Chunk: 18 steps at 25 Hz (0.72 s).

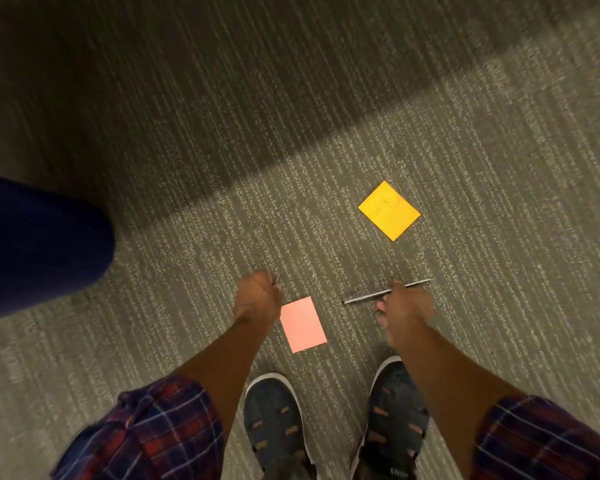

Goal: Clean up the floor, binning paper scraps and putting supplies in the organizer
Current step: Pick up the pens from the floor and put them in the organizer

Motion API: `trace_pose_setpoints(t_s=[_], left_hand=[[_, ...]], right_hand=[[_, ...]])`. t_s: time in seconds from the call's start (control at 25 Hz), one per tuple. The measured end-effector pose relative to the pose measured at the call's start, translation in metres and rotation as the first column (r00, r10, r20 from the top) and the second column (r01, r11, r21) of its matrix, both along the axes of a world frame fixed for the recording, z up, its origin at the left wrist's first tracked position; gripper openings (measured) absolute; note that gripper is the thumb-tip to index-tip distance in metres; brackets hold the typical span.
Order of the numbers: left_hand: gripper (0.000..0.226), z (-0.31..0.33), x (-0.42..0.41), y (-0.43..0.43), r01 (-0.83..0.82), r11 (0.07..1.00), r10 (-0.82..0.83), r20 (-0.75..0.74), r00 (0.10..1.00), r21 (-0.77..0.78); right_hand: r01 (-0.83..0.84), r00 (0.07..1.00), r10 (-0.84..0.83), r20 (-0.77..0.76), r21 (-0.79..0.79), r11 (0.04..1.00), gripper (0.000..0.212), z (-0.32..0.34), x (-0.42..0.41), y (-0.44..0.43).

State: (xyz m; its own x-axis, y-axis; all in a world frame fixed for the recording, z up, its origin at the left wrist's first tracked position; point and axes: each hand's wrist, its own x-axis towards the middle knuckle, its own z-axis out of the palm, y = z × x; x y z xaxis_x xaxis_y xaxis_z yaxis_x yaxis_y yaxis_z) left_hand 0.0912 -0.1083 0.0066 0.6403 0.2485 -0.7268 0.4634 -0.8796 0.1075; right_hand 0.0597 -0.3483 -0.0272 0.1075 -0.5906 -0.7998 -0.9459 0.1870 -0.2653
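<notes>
Head view, looking down at grey carpet [482, 168]. The right hand [404, 308] grasps a thin dark pen [368, 297], held level just above the floor. The left hand [258, 292] is clenched in a fist; something small pokes from it, too blurred to identify. A pink paper note [303, 325] lies flat between the hands, near the shoes [274, 424]. A yellow paper note [389, 210] lies farther away, to the right. A dark blue object [39, 244] sits at far left.

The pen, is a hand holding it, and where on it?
Yes. The right hand pinches the pen between its middle and its far end. The left hand is closed on something small, too hidden to name.
</notes>
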Motion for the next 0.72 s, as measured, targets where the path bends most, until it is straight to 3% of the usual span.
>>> trace_pose_setpoints(t_s=[0.08, 0.2, 0.28, 0.36, 0.44, 0.72], left_hand=[[0.012, 0.018, 0.004, -0.006, -0.117, 0.984, 0.126, 0.057, 0.99, -0.133], [0.022, 0.059, 0.02, -0.017, -0.275, 0.892, 0.323, 0.08, 0.943, -0.36], [0.022, 0.1, 0.035, -0.028, -0.462, 0.742, 0.526, -0.004, 0.85, -0.486], [0.014, 0.152, 0.048, -0.038, -0.611, 0.518, 0.685, -0.138, 0.715, -0.598], [0.011, 0.206, 0.061, -0.043, -0.627, 0.417, 0.714, -0.19, 0.674, -0.658], [0.01, 0.397, 0.099, -0.037, -0.563, 0.302, 0.731, -0.193, 0.655, -0.769]], right_hand=[[-0.214, 0.976, 0.217, 0.013, -0.122, 0.969, 0.023, 0.021, 0.004, 0.001], [-0.448, 0.862, 0.484, 0.149, -0.222, 0.866, 0.016, 0.071, 0.016, 0.013], [-0.555, 0.768, 0.586, 0.257, -0.189, 0.81, 0.012, 0.109, 0.027, 0.024], [-0.607, 0.715, 0.599, 0.359, -0.105, 0.788, 0.005, 0.152, 0.041, 0.038], [-0.633, 0.668, 0.591, 0.452, -0.074, 0.771, 0.005, 0.199, 0.055, 0.05], [-0.651, 0.561, 0.57, 0.6, -0.107, 0.752, 0.009, 0.386, 0.101, 0.066]])
